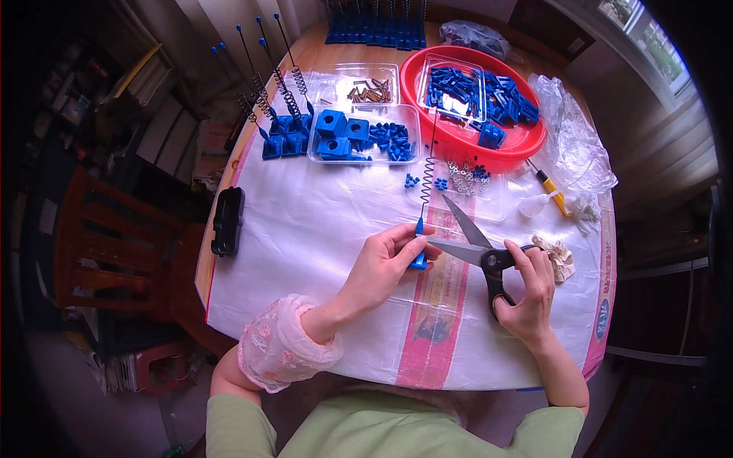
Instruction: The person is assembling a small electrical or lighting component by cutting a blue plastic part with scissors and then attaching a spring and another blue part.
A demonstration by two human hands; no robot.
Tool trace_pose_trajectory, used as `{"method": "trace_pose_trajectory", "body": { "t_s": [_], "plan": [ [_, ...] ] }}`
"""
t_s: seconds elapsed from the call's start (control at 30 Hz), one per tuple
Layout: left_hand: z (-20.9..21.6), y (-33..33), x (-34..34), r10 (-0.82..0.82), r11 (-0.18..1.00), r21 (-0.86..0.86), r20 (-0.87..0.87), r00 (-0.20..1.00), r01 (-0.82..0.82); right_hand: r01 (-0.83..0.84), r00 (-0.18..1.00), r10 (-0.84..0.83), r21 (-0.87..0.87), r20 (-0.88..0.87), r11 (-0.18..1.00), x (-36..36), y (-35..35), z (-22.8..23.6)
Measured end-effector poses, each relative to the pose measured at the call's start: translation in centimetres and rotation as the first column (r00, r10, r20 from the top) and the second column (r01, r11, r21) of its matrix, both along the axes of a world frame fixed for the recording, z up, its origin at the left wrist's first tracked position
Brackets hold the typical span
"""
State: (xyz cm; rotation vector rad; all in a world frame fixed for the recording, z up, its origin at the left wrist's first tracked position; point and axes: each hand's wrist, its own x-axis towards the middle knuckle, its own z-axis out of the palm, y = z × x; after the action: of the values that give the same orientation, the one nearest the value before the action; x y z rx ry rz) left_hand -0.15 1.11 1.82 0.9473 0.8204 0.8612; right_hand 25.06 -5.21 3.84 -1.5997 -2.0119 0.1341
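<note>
Between the thumb and fingers of my left hand (383, 261) stands a blue plastic piece (419, 227) with a tapered top, its lower part partly hidden by the fingers. A dark coiled spring wire (427, 181) rises from it. My right hand (528, 294) grips the black handles of a pair of scissors (458, 250), with fingers through the loops. The blades are spread apart. One blade's tip reaches the blue piece beside my left thumb; the other points away toward the small parts. Whether that tip touches the piece, I cannot tell.
Ahead are a clear tray of blue blocks (311, 155), a tray of brass-coloured pins (395, 72) and a red basin (540, 145) of blue parts. Finished-looking spring pieces (285, 140) stand at left near a black case (227, 221). A yellow-handled tool (556, 194) and crumpled plastic (573, 145) lie right.
</note>
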Motion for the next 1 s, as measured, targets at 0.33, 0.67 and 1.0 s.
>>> {"method": "trace_pose_trajectory", "body": {
  "t_s": [0.33, 0.67, 1.0],
  "plan": [
    [0.22, -0.07, 0.12, 0.021, 1.0, -0.003, 0.001, 1.0, -0.021, 0.002, 1.0, -0.002, -0.005, 0.0, 1.0, -0.04, -0.01, 0.05],
    [0.15, -0.09, 0.14, 0.025, 1.0, -0.003, 0.002, 1.0, -0.025, -0.007, 1.0, 0.007, 0.004, -0.012, 1.0, 0.01, 0.04, -0.05],
    [0.04, 0.12, -0.28, -0.026, 0.999, -0.029, 0.001, 1.0, 0.026, -0.01, 1.0, 0.01, 0.005, -0.014, 1.0, 0.06, 0.03, -0.06]
  ]
}}
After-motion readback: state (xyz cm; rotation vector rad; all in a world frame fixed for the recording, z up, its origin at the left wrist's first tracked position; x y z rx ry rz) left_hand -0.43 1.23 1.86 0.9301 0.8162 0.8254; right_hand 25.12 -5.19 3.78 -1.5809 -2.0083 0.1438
